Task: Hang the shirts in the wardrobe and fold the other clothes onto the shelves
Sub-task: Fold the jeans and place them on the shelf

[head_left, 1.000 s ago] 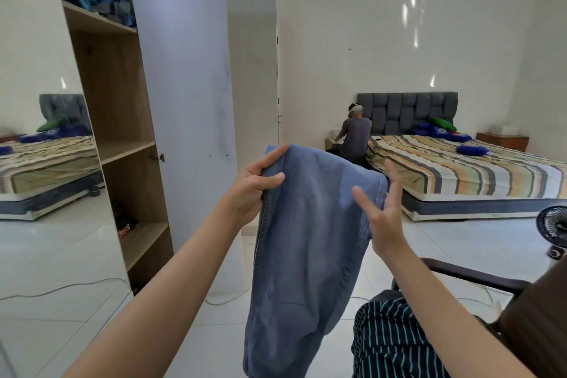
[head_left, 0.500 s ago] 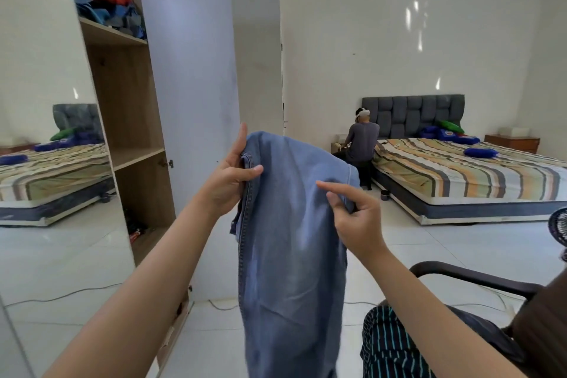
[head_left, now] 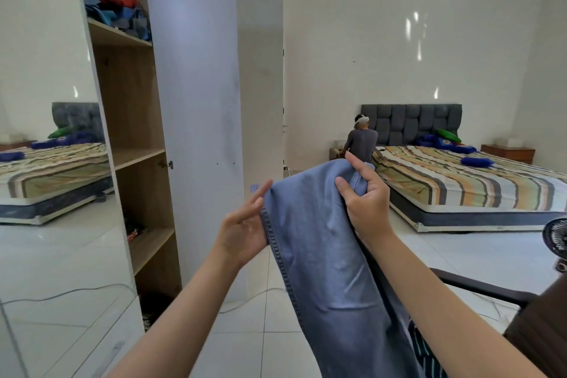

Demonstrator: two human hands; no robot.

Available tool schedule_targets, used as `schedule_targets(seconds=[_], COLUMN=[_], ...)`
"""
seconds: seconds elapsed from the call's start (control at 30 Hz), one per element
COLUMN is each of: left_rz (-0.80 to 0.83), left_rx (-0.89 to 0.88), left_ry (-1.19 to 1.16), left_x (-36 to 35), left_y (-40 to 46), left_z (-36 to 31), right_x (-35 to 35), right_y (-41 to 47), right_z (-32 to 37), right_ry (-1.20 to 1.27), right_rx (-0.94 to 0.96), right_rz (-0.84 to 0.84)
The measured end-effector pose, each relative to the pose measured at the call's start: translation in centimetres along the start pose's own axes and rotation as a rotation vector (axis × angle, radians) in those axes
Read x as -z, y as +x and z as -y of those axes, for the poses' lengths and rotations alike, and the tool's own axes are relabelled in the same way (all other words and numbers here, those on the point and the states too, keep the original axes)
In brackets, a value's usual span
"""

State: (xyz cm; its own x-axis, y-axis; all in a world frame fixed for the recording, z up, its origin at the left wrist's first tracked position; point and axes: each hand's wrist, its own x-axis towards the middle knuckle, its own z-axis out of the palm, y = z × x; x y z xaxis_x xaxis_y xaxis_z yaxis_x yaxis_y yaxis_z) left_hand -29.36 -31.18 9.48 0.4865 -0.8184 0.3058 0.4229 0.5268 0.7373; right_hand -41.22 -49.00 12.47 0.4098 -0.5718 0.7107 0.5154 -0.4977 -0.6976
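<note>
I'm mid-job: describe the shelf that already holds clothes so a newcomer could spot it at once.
Find the tall wooden wardrobe at the left, its white door swung open. Look to its highest shelf. Unlike the shelves below, it carries a loose heap of red and blue clothes.

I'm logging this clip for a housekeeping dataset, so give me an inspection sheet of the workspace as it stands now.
Surface: glossy white tiled floor.
Job's things: blue jeans held up, hanging; open wardrobe, top shelf piled with clothes, middle shelves bare.
Clutter: small items on a lower shelf, too small to tell.
Grippers: right hand pinches the jeans' top; left hand touches their seam edge, fingers straight.
Cables: white cable along the floor.
Surroundings: striped bed, seated person, fan, chair arm.
</note>
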Motion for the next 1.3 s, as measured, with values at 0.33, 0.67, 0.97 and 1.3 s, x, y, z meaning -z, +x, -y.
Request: schedule_targets(seconds=[0.33, 0.67, 0.97, 1.3], left_rz=[-0.188, -0.228, -0.302, -0.155], left_rx=[-0.09, -0.203, -0.297, -0.241], left_ry=[0.242, 0.384, 0.641, 0.64], left_x=[-2.5, -4.3, -4.9, -7.5], left_y=[2.0, 3.9, 3.4, 5.0], left_z=[0.5, -3.5, -4.6, -5.0], right_x=[2.8, 5.6, 4.5, 5.7], right_y=[0.0, 3.6, 4.2, -0.2], right_z=[-0.8, 0.0, -0.2, -2.7], right_ry=[-0.155, -0.185, 0.103, 0.112], right_rx=[0.058, 0.02, -0.067, -0.164], right_rz=[0.052, 0.182, 0.088, 0.126])
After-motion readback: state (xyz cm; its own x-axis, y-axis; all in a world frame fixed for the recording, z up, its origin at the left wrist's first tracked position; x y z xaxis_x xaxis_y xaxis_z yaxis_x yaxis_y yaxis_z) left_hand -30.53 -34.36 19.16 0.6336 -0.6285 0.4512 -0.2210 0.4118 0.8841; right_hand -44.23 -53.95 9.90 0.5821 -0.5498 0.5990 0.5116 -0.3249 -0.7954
